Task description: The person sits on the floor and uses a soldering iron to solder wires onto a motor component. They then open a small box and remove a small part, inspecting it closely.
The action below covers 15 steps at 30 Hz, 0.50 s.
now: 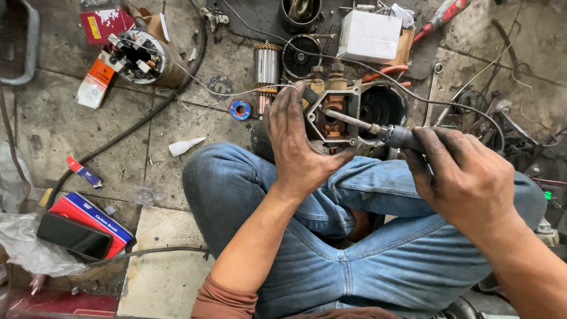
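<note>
Grease-blackened skin covers both hands, which work over a grey metal motor housing with copper-coloured brush parts (333,121) propped at the person's blue-jeaned knees (331,236). The left hand (295,145) lies over the housing's nine o'clock edge, fingers spread and curled onto its rim, steadying it. The right hand (463,177) is closed around the dark handle of a soldering iron with a thin metal shaft (378,130); the shaft runs toward ten o'clock and its tip sits inside the housing's open centre. A black cord (449,106) leaves the iron and loops away toward twelve o'clock.

At twelve o'clock from the housing stand a copper-wound armature (267,65) and a white cardboard box (370,36). A small blue roll of tape (240,110) lies at nine o'clock, just beside the left fingertips. Farther out at ten o'clock rests a round metal brush-holder assembly (139,56). Near eight o'clock, on the stained concrete floor (59,124), a black phone (74,235) lies on a red and blue carton (97,215).
</note>
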Available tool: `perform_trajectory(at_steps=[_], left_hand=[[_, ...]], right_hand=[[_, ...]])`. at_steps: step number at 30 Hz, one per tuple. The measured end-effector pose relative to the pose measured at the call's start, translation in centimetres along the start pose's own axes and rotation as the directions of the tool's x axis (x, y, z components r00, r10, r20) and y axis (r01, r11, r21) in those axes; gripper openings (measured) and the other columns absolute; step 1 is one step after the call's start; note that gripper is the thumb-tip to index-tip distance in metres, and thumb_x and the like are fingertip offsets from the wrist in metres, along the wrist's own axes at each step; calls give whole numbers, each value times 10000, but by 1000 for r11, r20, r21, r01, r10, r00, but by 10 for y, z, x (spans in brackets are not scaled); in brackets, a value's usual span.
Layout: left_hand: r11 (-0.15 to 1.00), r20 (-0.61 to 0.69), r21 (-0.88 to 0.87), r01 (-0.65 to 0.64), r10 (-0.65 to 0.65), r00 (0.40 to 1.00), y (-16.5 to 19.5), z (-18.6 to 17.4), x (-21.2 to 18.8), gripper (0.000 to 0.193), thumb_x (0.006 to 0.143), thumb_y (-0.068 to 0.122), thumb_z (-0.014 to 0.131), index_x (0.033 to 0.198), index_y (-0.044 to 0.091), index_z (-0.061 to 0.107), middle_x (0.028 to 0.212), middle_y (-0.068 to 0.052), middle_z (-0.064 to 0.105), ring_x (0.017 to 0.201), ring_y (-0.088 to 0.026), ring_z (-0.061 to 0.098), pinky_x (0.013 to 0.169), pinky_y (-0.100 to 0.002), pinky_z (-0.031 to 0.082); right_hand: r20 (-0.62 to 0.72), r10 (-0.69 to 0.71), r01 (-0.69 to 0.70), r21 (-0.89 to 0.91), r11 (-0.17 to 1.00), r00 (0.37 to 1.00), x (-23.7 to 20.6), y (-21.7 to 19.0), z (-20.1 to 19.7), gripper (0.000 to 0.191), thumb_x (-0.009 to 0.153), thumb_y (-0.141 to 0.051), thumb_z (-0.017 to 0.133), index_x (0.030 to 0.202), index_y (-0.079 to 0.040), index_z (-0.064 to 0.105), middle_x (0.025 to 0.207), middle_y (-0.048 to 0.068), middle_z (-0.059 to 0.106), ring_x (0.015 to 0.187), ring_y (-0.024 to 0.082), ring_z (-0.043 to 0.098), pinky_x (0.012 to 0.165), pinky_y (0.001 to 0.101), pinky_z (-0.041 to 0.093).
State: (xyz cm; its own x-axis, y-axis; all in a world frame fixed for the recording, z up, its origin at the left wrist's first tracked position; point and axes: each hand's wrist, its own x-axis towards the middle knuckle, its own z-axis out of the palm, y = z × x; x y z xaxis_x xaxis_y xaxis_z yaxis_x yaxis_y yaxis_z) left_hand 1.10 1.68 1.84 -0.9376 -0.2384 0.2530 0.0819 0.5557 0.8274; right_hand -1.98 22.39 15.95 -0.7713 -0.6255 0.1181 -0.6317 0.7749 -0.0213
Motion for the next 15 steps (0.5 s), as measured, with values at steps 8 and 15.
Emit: perform_trajectory(at_steps=[8,15], left_hand=[[999,-7,-27,28,-28,1000,1,-1,1,1279,597,555,964,1572,27,327,1554,-169,451,1516,-365,372,1330,-549,213],[1000,-9,-17,20,-20,1000,3,-1,2,1283,584,541,969,1566,24,325,1545,-171,452,1508,-361,373,1337,-578,169]], right_hand=[[-4,2,-2,11,1000,1000,-1,1,3,339,851,-116,800,1135,48,714,1026,169,696,844,312,698,704,382,558],[-18,15,-14,14,1000,1000,-1,-1,3,327,854,-110,801,1129,43,714,1012,169,695,826,314,694,693,385,557]])
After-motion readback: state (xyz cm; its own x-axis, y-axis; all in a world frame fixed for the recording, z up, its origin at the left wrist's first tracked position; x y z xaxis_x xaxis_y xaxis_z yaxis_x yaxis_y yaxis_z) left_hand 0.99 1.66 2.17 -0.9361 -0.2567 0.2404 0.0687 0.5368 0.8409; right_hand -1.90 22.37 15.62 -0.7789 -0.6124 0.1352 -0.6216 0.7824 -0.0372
